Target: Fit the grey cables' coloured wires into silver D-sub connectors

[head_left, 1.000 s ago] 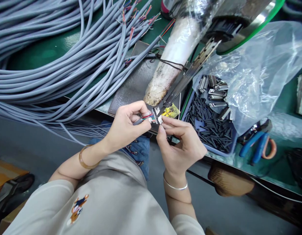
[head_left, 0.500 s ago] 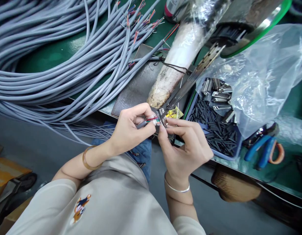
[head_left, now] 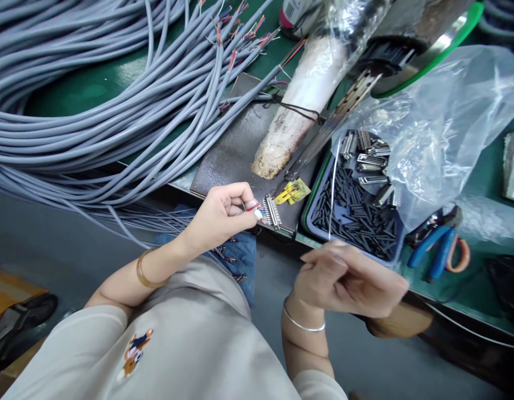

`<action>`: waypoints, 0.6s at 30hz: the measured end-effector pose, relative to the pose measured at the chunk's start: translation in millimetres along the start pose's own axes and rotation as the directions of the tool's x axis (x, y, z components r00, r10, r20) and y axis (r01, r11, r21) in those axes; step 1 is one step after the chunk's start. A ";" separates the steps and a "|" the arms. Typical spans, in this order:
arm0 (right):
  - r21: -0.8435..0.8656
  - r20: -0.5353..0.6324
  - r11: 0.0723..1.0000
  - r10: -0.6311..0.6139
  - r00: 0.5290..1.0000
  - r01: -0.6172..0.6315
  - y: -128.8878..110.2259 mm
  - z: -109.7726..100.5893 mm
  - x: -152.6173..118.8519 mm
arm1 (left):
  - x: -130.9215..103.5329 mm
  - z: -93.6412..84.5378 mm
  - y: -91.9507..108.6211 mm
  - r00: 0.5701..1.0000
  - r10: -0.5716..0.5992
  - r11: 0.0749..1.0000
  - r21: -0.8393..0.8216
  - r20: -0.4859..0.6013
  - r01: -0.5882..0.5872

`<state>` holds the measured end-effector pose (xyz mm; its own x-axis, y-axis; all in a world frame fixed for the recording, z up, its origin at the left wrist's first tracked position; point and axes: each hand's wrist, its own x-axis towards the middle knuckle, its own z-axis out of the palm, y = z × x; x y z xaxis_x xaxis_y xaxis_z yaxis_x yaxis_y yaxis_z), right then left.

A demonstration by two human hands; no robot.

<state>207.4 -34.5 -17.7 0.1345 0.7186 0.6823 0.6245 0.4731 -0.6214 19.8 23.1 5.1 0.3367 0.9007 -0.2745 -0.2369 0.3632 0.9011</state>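
Thin coloured wires (head_left: 254, 206) are pinched in my left hand (head_left: 225, 214), over the near edge of the dark plate (head_left: 223, 161). Their ends meet the pins of a metal connector (head_left: 273, 211) just right of my fingertips. My right hand (head_left: 350, 278) is closed in front of the blue tray (head_left: 400, 244), with a thin pale strand (head_left: 333, 189) rising from its fingers. A soldering iron's metal shaft (head_left: 315, 141) points down at the plate, beside a yellow piece (head_left: 292, 191).
Grey cables (head_left: 115, 133) fill the left of the green table. A white wrapped tube (head_left: 298, 105) leans over the plate. The tray holds black sleeves (head_left: 357, 222) and metal connectors (head_left: 371, 164). Blue-handled pliers (head_left: 442, 250) and a clear plastic bag (head_left: 440, 128) lie at the right.
My right hand has left the connector and moved right, toward the tray's front. The connector and the yellow piece now show more fully. My left hand has barely moved.
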 end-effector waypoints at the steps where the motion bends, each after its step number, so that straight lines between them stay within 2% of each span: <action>1: 0.001 -0.079 0.998 -0.057 0.995 0.057 1.3 -2.6 -0.8 | -1.5 -1.3 0.5 0.999 -0.024 0.999 -0.041 0.025 0.025; 3: -0.022 -0.035 0.993 -0.116 0.993 0.115 0.4 -5.8 0.4 | -4.8 -4.4 1.8 0.991 -0.085 0.988 -0.122 0.099 0.097; 6: -0.010 0.261 0.995 -0.092 0.961 0.098 -7.2 -6.4 4.0 | -10.7 -8.8 3.6 0.951 -0.189 0.954 -0.184 0.244 0.236; 8: 0.033 0.330 0.998 -0.055 0.942 0.047 -13.0 -4.5 4.1 | -14.9 -10.7 4.2 0.937 -0.189 0.950 -0.186 0.295 0.251; 13: 0.035 0.276 0.982 0.168 0.946 -0.185 -24.5 3.1 -0.4 | -24.5 -12.5 1.1 0.967 -0.047 0.973 -0.207 0.251 0.101; 16: 0.092 0.258 0.932 0.318 0.912 -0.350 -28.2 8.5 2.1 | -29.6 -13.2 -2.2 0.967 0.010 0.969 -0.241 0.254 0.053; 18: 0.176 0.300 0.881 0.377 0.876 -0.439 -28.0 11.3 5.7 | -33.0 -13.8 -4.5 0.969 0.048 0.976 -0.218 0.241 0.005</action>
<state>181.9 -38.0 -0.7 0.1223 0.9609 0.2485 0.3558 0.1913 -0.9148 -2.8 -5.0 5.5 0.5342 0.8334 -0.1419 -0.4278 0.4112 0.8049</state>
